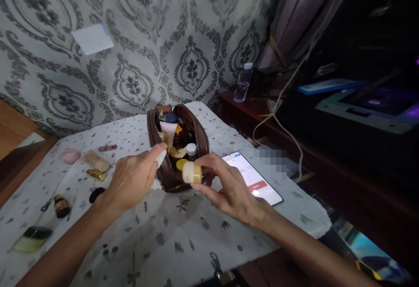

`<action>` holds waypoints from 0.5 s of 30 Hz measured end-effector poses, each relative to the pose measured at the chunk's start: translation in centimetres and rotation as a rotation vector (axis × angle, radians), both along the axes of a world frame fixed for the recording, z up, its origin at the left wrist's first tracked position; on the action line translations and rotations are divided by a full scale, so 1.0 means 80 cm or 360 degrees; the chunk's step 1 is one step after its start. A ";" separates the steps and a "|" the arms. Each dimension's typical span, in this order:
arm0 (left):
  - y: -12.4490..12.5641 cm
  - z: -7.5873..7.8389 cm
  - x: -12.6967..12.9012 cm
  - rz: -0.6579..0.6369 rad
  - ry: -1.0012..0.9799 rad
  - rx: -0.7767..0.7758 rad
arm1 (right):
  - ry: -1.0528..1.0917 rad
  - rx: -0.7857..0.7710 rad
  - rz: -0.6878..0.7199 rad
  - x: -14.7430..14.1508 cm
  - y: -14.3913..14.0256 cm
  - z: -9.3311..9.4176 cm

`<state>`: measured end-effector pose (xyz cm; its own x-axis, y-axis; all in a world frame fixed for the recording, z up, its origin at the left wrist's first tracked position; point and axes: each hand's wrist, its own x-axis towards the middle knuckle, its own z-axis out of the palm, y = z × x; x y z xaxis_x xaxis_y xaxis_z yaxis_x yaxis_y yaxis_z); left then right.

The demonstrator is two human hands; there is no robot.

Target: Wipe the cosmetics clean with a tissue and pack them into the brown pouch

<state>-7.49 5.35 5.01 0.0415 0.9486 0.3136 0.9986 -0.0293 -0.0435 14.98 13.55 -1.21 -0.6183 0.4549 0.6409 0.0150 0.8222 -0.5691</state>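
Note:
An unzipped brown toiletry bag stands on the patterned tablecloth, packed with bottles, jars and a pale pink tube. My right hand pinches a small cosmetic jar, cream and gold in colour, at the bag's front right edge. Just behind that jar a round yellow lid shows inside the bag. At the bag's front left side, my left hand is closed around a crumpled white wipe. Part of the wipe is hidden by my fingers.
Right of the bag lies a phone with its screen lit. Cosmetics lie to the left, among them a beige tube, a gold-and-black bottle and a dark-lidded jar. A water bottle and a white cable are at the right.

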 end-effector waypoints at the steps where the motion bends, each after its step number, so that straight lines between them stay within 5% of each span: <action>1: 0.000 0.000 0.000 -0.0018 -0.0022 -0.0004 | 0.0026 -0.0068 -0.0004 -0.001 0.000 0.000; 8: 0.000 0.007 -0.003 -0.0073 0.0030 -0.0009 | 0.0121 -0.0482 -0.0110 -0.016 0.006 0.011; 15: -0.002 0.011 -0.003 0.0025 0.0067 -0.0071 | -0.0266 -0.0073 -0.0069 -0.048 0.036 0.058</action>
